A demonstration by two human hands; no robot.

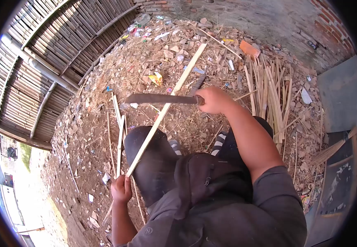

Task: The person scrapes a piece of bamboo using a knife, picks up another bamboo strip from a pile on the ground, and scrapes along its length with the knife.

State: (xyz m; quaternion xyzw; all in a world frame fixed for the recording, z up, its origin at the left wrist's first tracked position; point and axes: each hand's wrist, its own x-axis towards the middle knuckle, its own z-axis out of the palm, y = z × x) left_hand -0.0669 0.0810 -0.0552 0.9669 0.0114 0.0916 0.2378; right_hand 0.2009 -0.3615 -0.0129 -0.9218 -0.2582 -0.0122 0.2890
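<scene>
My right hand (pixel 214 100) is wrapped round the handle of a machete (pixel 154 99), whose dark blade points left. The blade crosses a long pale bamboo strip (pixel 154 128) near its middle; whether it presses into the strip I cannot tell. At the lower left, my left hand (pixel 121 189) grips the near end of that strip, which slants up and away to the right over my bent knee. Beside my left hand, a few thinner strips (pixel 121 140) lie on the ground.
Many split bamboo strips (pixel 272 94) lie in a pile to the right. Rubble and litter cover the dirt ground (pixel 92 164). A woven bamboo fence (pixel 59 45) stands left, a brick wall (pixel 269 20) behind, and a grey panel (pixel 341 92) at the right. An orange piece (pixel 249 49) lies near the wall.
</scene>
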